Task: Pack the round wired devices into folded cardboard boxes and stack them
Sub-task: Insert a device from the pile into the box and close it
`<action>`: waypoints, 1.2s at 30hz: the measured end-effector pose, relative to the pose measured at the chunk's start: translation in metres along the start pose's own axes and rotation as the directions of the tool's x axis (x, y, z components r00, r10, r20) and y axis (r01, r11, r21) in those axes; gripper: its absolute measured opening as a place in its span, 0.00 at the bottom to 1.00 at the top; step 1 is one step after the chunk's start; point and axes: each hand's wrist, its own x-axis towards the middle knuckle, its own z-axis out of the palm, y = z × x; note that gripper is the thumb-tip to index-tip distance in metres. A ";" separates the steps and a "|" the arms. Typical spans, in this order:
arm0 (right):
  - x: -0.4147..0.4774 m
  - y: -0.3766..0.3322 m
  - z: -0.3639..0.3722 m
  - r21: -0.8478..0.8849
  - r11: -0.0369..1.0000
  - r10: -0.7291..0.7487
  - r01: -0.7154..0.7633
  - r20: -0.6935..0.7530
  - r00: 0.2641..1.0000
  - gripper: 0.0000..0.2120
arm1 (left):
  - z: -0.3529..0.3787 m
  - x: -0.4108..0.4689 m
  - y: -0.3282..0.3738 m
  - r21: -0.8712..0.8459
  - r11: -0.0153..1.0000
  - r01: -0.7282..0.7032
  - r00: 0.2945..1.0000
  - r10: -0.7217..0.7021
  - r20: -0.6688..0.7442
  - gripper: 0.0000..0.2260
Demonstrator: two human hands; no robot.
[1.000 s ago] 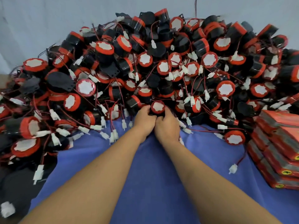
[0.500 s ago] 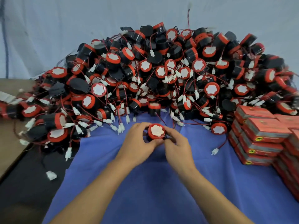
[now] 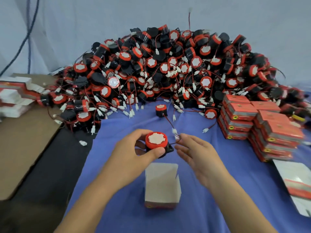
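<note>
Clamping one round wired device between thumb and curled fingers, the left grip holds it just above the blue cloth of the worktop, red cap up and axis near upright. Its wire runs right to the right grip, whose fingers are loosely spread. The fingertips touch the wire beside a white connector, but blur keeps me from telling whether they pinch it. The open cardboard box stands just nearer the camera than the device and directly in line with it, mouth up and flaps raised. I judge the left grip the nearer one to seat the device, drawing it back and down, with the wire tucked in after. Beyond lie a loose device and the heaped pile; packed boxes are stacked at right.
</note>
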 end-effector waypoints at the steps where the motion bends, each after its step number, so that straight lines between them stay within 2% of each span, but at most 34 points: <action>1: -0.005 -0.004 -0.001 0.043 0.999 -0.013 0.014 -0.003 1.000 0.06 | -0.002 -0.007 0.005 0.011 1.000 -0.017 1.000 0.017 0.000 0.16; 4: -0.019 -0.014 -0.004 0.094 0.994 -0.060 0.062 -0.024 0.998 0.10 | -0.009 -0.029 0.016 0.070 0.994 -0.080 0.997 0.080 0.012 0.19; 7: -0.035 -0.022 -0.009 -0.119 0.975 -0.190 0.189 0.005 0.982 0.13 | -0.009 -0.045 0.021 0.196 0.970 -0.146 0.989 0.136 0.066 0.24; 9: -0.047 -0.024 -0.011 -0.350 0.887 -0.310 0.301 0.030 0.950 0.10 | -0.005 -0.053 0.021 0.263 0.944 -0.201 0.978 0.177 0.113 0.23; 11: -0.057 -0.024 -0.010 -0.557 0.736 -0.423 0.385 0.065 0.904 0.10 | -0.001 -0.057 0.019 0.349 0.903 -0.249 0.967 0.210 0.147 0.20; 13: -0.064 -0.021 -0.007 -0.668 0.614 -0.472 0.421 0.117 0.874 0.13 | 0.000 -0.059 0.017 0.429 0.859 -0.280 0.959 0.230 0.165 0.18; 15: -0.068 -0.014 -0.002 -0.687 0.573 -0.480 0.447 0.161 0.863 0.14 | 0.000 -0.060 0.013 0.486 0.816 -0.313 0.950 0.261 0.174 0.17; 19: -0.072 -0.003 0.006 -0.738 0.461 -0.483 0.493 0.257 0.837 0.09 | 0.002 -0.063 0.003 0.551 0.757 -0.352 0.935 0.307 0.176 0.15; 21: -0.071 0.001 0.006 -0.775 0.372 -0.479 0.510 0.311 0.821 0.06 | 0.005 -0.065 -0.004 0.587 0.727 -0.357 0.933 0.311 0.183 0.13; 24: -0.070 0.007 0.005 -0.844 0.175 -0.451 0.507 0.389 0.803 0.04 | 0.012 -0.069 -0.016 0.632 0.683 -0.366 0.930 0.296 0.218 0.12; 26: -0.070 0.012 0.005 -0.859 0.096 -0.430 0.503 0.420 0.799 0.03 | 0.017 -0.072 -0.024 0.661 0.654 -0.367 0.930 0.287 0.232 0.12; 29: -0.071 0.020 0.007 -0.871 0.025 -0.406 0.491 0.440 0.801 0.04 | 0.027 -0.077 -0.032 0.703 0.608 -0.370 0.927 0.290 0.237 0.10; 33: -0.070 0.030 0.012 -0.852 0.015 -0.411 0.523 0.471 0.780 0.05 | 0.043 -0.084 -0.042 0.762 0.549 -0.343 0.925 0.337 0.173 0.07; 36: -0.070 0.036 0.021 -0.846 -0.002 -0.426 0.534 0.484 0.764 0.08 | 0.053 -0.087 -0.048 0.785 0.539 -0.306 0.930 0.344 0.126 0.11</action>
